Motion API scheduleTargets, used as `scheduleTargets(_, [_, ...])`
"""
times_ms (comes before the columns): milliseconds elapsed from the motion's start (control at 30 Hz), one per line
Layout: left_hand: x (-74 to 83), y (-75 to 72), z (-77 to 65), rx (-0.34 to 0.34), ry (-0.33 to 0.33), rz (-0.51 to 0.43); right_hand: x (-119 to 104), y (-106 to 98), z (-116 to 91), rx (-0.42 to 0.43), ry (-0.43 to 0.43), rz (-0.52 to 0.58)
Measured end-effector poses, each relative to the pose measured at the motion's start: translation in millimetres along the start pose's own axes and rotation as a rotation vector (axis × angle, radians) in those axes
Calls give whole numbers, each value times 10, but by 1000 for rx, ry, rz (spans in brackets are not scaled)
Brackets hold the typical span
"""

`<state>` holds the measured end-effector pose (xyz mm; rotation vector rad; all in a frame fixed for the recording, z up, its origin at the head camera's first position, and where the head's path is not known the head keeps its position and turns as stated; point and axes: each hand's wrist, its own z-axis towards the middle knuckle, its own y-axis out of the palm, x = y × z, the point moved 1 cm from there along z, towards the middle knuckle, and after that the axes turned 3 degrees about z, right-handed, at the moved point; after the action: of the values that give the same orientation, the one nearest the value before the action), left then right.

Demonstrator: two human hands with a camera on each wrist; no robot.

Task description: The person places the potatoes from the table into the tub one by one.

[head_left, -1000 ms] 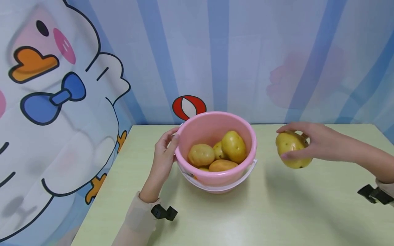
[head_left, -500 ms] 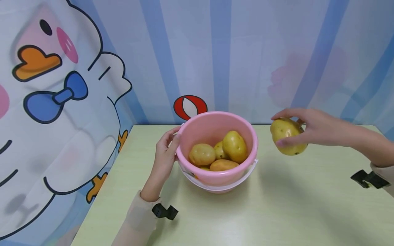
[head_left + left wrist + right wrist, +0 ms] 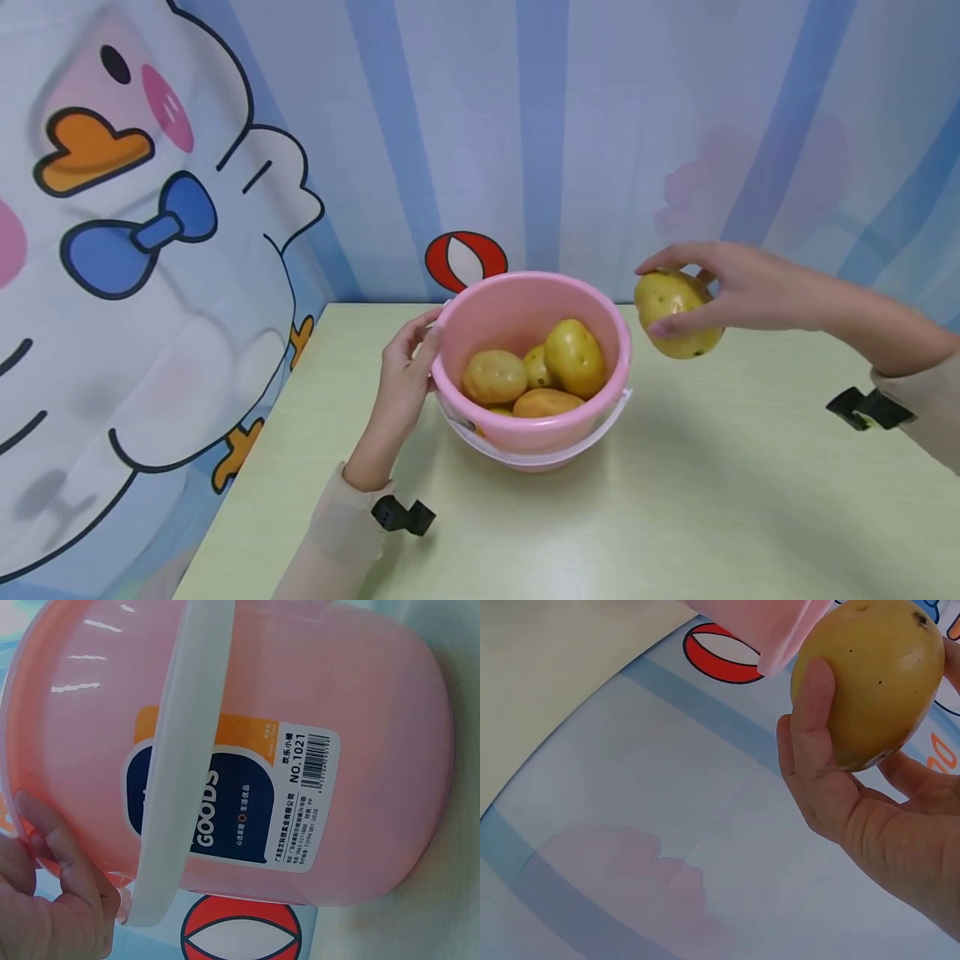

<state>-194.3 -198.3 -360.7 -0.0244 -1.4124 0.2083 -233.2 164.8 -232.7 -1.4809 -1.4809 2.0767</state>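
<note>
A pink bucket (image 3: 536, 292) stands on the table with several potatoes (image 3: 573, 358) inside. My left hand (image 3: 405, 367) grips its left rim, thumb on the near side. In the left wrist view the bucket's side carries a printed label (image 3: 300, 802), partly covered by the white handle (image 3: 191, 750). To the right of the bucket, my right hand (image 3: 750, 287) holds a yellow potato (image 3: 671, 300) up in the air, just beyond the rim. The right wrist view shows this potato (image 3: 870, 682) between thumb and fingers. The lowest potatoes in the bucket are mostly hidden.
The pale table (image 3: 720, 500) extends in front and to both sides of the bucket. Behind it hangs a blue striped cloth (image 3: 600, 150) with a cartoon bird (image 3: 150, 333) at the left. Black wrist cameras (image 3: 402, 515) sit on both sleeves.
My right hand has risen and moved left toward the bucket, carrying the potato. The left hand stays on the rim, and the bucket keeps its place.
</note>
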Motion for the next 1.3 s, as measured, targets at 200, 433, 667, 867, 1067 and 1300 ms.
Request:
scheduleTargets(200, [-1, -6, 4, 0, -1, 4, -88, -7, 91, -3, -18, 5])
scheduleTargets(433, [-12, -9, 7, 1, 0, -1, -169, 18, 184, -16, -50, -1])
scheduleTargets(667, [0, -11, 3, 9, 5, -6, -277, 27, 307, -19, -59, -27])
scheduleTargets(867, [-5, -3, 4, 3, 15, 2, -391, 52, 414, -33, -53, -39])
scheduleTargets(1067, [-12, -4, 1, 3, 12, -3, -467, 106, 548, -71, -62, -37])
scheduleTargets(1300, [-17, -6, 8, 2, 17, -5, -525, 152, 666, -102, -96, -42])
